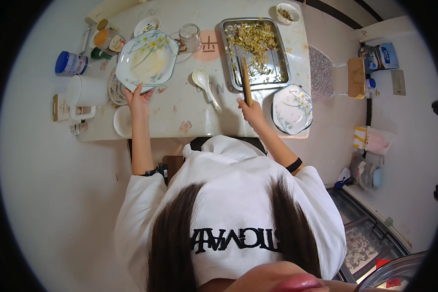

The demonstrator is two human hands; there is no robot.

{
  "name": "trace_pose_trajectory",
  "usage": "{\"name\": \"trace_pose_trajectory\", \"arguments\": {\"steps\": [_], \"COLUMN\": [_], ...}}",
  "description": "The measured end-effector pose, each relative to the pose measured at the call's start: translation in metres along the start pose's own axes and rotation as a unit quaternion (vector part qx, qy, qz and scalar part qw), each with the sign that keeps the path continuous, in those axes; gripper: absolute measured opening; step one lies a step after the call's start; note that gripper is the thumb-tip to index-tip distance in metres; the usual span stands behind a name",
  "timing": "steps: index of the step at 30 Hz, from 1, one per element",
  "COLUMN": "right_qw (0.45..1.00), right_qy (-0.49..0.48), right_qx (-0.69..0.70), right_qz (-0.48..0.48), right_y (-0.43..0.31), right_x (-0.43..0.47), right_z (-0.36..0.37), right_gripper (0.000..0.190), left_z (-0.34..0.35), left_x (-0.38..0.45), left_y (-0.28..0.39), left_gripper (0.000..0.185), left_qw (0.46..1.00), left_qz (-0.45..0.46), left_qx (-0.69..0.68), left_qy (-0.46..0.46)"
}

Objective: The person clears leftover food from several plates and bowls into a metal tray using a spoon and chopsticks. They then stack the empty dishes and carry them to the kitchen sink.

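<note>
My left hand (138,100) grips the near rim of a white floral plate (148,62), tilted and smeared with a yellowish film. In my right hand (253,115) is a pair of chopsticks (247,84), one side pale wood and the other dark. Their tips reach over the near left part of a rectangular metal tray (283,78). Chopped yellow-green food (255,38) lies mostly in the tray's far part, with scattered bits nearer me. A white ceramic spoon (204,84) rests between my hands. Right of my right hand is a second floral dish (292,109).
Beyond the plate are a glass jar (190,36) and a small bowl (146,26). Jars (109,40), a blue-lidded tub (71,63), a white pitcher (85,93) and a white bowl (123,122) crowd the left. Another bowl (287,14) stands far right.
</note>
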State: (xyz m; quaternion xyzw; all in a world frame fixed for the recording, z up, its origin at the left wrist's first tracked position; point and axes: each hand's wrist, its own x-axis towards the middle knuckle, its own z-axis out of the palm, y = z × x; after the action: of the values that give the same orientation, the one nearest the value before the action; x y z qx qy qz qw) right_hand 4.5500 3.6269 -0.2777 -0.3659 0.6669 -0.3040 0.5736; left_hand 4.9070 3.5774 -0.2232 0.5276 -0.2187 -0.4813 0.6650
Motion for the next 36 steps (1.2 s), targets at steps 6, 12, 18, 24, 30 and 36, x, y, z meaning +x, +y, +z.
{"name": "trace_pose_trajectory", "arguments": {"steps": [6,12,18,24,30,36], "right_qw": [0.995,0.977,0.964,0.952,0.942,0.945], "right_qy": [0.032,0.088,0.132,0.186,0.246,0.265], "right_qx": [0.095,0.194,0.229,0.244,0.228,0.184], "right_qz": [0.022,-0.019,-0.033,0.007,0.031,0.053], "right_y": [-0.014,-0.016,-0.013,0.03,0.078,0.11], "right_x": [-0.012,-0.023,-0.063,-0.082,-0.083,-0.069], "right_z": [-0.024,-0.074,-0.152,-0.192,-0.202,-0.221], "right_gripper": [0.033,0.032,0.031,0.034,0.037,0.032], "left_z": [-0.006,0.057,0.131,0.196,0.238,0.252], "left_x": [-0.046,-0.074,-0.106,-0.137,-0.156,-0.163], "left_y": [0.017,0.016,-0.046,-0.126,-0.193,-0.207], "left_gripper": [0.057,0.045,0.04,0.045,0.047,0.042], "left_qw": [0.992,0.97,0.923,0.855,0.801,0.692], "left_qz": [-0.063,-0.086,-0.178,-0.278,-0.327,-0.132], "left_qx": [-0.019,0.068,0.128,0.162,0.231,0.513], "left_qy": [-0.107,-0.218,-0.317,-0.406,-0.446,-0.49]}}
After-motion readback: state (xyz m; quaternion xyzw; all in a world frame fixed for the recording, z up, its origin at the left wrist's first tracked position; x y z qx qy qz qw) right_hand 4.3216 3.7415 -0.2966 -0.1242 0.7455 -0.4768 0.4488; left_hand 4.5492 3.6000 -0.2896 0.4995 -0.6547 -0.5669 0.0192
